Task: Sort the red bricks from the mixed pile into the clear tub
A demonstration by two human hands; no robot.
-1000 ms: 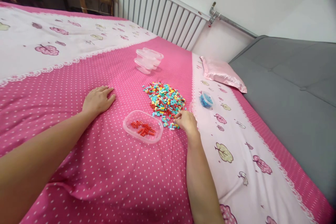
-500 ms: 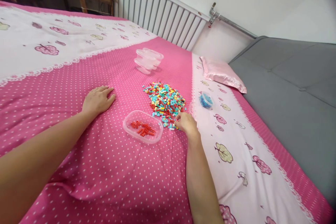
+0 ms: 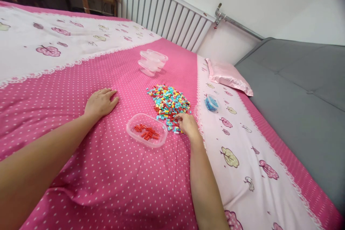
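My left hand [image 3: 101, 102] lies flat on the pink dotted bedspread [image 3: 113, 172], fingers stretched out, holding nothing. At the near right edge of a heap of small coloured building bricks [image 3: 169, 101] is my right hand [image 3: 187, 124], its fingers bent and drawn together among the bricks. What lies between those fingertips is too small to make out. Left of that hand stands a clear plastic container [image 3: 129, 133] with red bricks [image 3: 148, 133] scattered over its bottom.
Several clear containers [image 3: 152, 61] sit grouped beyond the heap. A small tub of blue pieces [image 3: 211, 103] stands to its right, on the white printed strip. Farther off are a pink pillow [image 3: 229, 75], a grey headboard [image 3: 299, 90] and a railing [image 3: 167, 7].
My right hand has shifted slightly left and away from me, over the bricks at the heap's edge. My left hand and the containers have stayed put.
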